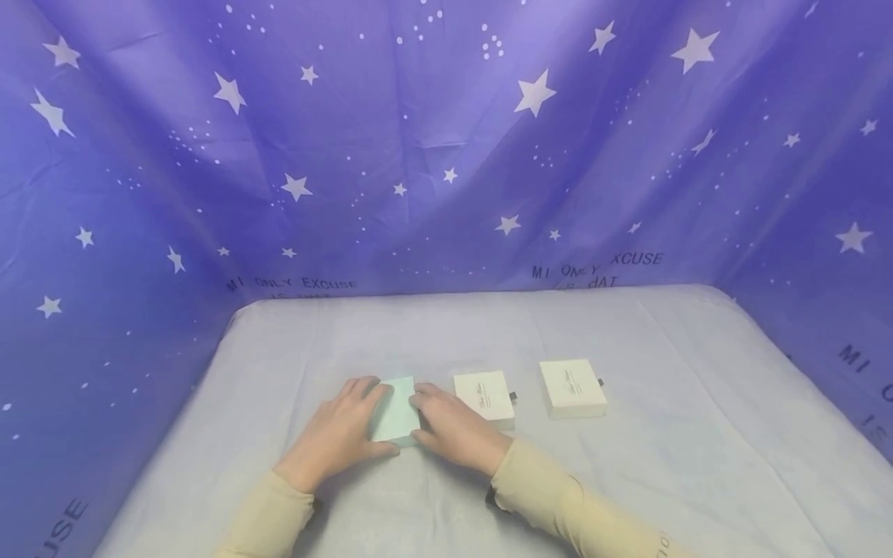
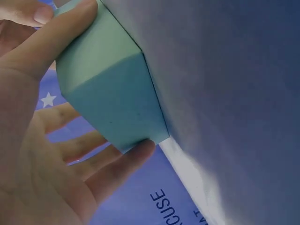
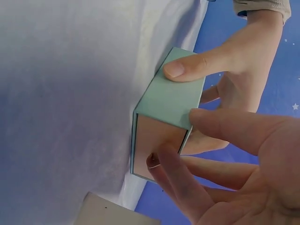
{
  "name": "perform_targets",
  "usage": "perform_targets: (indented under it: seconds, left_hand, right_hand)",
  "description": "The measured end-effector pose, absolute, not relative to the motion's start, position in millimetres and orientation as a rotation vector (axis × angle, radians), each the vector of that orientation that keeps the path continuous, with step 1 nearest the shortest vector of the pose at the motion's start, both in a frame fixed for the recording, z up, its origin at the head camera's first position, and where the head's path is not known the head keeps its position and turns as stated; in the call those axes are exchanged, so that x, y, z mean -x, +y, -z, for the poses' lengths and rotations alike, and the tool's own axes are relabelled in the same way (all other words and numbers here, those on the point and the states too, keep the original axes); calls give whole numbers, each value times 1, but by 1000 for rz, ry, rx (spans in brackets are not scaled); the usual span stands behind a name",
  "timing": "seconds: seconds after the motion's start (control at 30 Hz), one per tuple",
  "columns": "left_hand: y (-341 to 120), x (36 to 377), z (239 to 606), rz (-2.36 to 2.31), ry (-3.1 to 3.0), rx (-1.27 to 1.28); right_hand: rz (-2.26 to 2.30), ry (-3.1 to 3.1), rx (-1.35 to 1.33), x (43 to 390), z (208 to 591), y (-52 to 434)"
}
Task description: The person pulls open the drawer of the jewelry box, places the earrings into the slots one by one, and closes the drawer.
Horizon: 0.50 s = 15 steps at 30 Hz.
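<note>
A mint green box (image 1: 396, 418) lies on the cloth-covered table (image 1: 698, 449), near its front middle. My left hand (image 1: 338, 435) holds the box's left side, thumb on the near face and fingers round the far edge (image 2: 112, 93). My right hand (image 1: 455, 430) grips the box's right end. In the right wrist view its thumb and a finger touch the open-looking end face of the green box (image 3: 171, 101), and the left hand's thumb (image 3: 187, 68) presses on the box's side. Both arms wear beige sleeves.
Two white boxes lie to the right of the hands, one (image 1: 484, 397) just beside my right hand and another (image 1: 572, 387) further right. A blue star-print curtain (image 1: 446, 155) closes in the table at the back and both sides.
</note>
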<state>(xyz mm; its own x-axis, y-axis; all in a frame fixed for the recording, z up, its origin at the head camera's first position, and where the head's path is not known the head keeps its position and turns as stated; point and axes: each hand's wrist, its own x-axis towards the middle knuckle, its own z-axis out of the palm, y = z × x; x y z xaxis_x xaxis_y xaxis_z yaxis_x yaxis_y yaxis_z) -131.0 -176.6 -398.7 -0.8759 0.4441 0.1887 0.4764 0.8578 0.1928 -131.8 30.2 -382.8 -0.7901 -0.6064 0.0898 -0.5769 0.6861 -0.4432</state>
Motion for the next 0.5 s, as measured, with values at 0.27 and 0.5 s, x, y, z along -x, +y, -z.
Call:
perform_targets:
  seconds: [0.27,0.5]
  left_hand:
    - [-181,129,396,380,-2912,753]
    - [-180,123,376,392,-2853,754]
  right_hand:
    - [700,2839,994,129,381,30]
    - [732,2989,996,118,367,43]
